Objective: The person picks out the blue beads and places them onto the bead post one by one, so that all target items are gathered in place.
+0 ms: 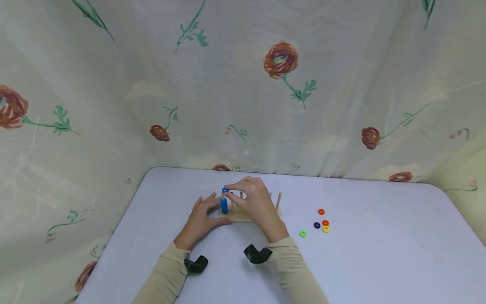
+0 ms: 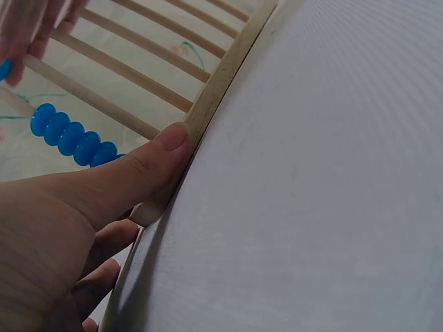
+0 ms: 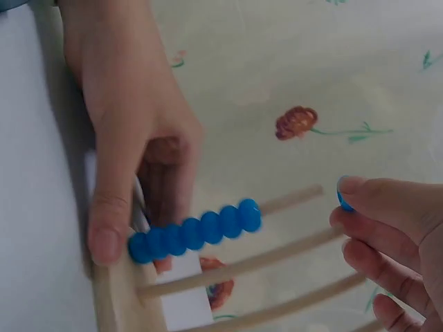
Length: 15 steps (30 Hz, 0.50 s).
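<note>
A wooden peg rack (image 1: 239, 217) stands on the table, its upright rods (image 1: 279, 200) set in a long base. Blue ring beads (image 3: 201, 233) are stacked on the leftmost rod, whose top part is bare. My left hand (image 1: 200, 218) grips the left end of the base, thumb on the front face and fingers round the far side. Between thumb and index finger my right hand (image 1: 258, 203) pinches one more blue bead (image 3: 345, 203), just off the tip of that rod. In the head view the right hand hides the middle rods partly.
Right of the rack lie loose ring beads: two orange ones (image 1: 321, 212), a purple one (image 1: 317, 225), a yellow one (image 1: 325, 229) and a green one (image 1: 302, 234). A flowered curtain (image 1: 243, 84) hangs behind the white table (image 1: 379, 253).
</note>
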{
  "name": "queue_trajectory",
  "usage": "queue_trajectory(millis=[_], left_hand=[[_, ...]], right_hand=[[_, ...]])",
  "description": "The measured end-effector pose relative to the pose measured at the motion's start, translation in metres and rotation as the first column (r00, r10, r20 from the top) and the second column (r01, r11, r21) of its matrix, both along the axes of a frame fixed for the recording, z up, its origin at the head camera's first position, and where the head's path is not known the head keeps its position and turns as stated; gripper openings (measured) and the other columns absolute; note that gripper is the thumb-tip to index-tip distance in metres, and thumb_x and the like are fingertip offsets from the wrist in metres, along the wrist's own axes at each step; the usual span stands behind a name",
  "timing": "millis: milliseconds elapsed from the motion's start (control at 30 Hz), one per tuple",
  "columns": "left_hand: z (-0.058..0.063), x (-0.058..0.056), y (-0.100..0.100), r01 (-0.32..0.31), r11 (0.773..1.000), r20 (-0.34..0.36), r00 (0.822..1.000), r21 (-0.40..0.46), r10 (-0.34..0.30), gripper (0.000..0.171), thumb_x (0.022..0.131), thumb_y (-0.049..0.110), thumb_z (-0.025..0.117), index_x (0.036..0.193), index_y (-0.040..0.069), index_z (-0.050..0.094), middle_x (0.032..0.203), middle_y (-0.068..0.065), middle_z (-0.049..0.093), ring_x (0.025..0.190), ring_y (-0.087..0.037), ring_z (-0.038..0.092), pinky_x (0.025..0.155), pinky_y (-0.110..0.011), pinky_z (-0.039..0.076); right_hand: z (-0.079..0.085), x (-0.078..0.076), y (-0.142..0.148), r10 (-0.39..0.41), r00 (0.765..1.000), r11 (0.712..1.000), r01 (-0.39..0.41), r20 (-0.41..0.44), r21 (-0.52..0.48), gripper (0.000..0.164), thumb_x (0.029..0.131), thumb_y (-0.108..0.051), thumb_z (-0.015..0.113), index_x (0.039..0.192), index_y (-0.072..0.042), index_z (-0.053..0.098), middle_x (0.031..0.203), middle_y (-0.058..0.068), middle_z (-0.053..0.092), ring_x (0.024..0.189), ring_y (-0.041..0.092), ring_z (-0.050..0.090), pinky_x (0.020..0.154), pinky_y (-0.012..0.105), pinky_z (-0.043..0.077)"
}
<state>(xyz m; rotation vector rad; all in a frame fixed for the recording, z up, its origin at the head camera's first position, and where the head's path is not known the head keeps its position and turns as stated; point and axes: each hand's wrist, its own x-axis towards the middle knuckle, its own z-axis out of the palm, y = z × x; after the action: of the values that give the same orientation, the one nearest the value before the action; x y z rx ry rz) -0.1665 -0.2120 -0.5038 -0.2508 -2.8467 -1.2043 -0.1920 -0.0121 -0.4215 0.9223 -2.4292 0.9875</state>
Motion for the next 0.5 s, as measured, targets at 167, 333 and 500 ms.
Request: queue_trajectory(millis=[167, 333, 500], left_hand=[[0.0008, 0.0008, 0.0003, 0.002, 1.0, 0.013, 1.0, 0.005, -0.002, 0.077, 0.077, 0.039, 0.09, 0.146, 0.02, 0.06, 0.155, -0.004, 0.054, 0.156, -0.032, 0.034, 0.131, -0.064, 0.005], [0.0008, 0.0005, 0.0005, 0.002, 1.0, 0.002, 1.0, -0.006, -0.002, 0.077, 0.077, 0.04, 0.09, 0.146, 0.019, 0.061, 0.155, -0.005, 0.055, 0.156, -0.033, 0.035, 0.131, -0.064, 0.006], [0.0002, 0.0006, 0.0006, -0.002, 1.0, 0.014, 1.0, -0.009, 0.002, 0.078, 0.078, 0.039, 0.09, 0.147, 0.019, 0.06, 0.156, -0.006, 0.053, 0.156, -0.033, 0.034, 0.131, -0.064, 0.006]], right_hand=[[-0.0031, 0.0023, -0.006, 0.001, 0.999, 0.999, 0.0, -0.047, 0.033, 0.022, 0.09, -0.025, 0.081, 0.11, -0.016, 0.082, 0.095, -0.001, 0.081, 0.096, 0.017, 0.071, 0.097, 0.042, 0.055], [-0.0055, 0.0025, -0.0065, -0.012, 0.997, 1.0, 0.013, -0.071, 0.017, 0.022, 0.089, -0.023, 0.083, 0.109, -0.016, 0.082, 0.094, 0.0, 0.081, 0.094, 0.017, 0.07, 0.096, 0.041, 0.055], [-0.0063, 0.0029, -0.0066, -0.013, 0.997, 0.999, 0.015, -0.077, 0.031, 0.022, 0.09, -0.024, 0.082, 0.11, -0.016, 0.082, 0.096, -0.001, 0.081, 0.095, 0.017, 0.07, 0.096, 0.04, 0.054]])
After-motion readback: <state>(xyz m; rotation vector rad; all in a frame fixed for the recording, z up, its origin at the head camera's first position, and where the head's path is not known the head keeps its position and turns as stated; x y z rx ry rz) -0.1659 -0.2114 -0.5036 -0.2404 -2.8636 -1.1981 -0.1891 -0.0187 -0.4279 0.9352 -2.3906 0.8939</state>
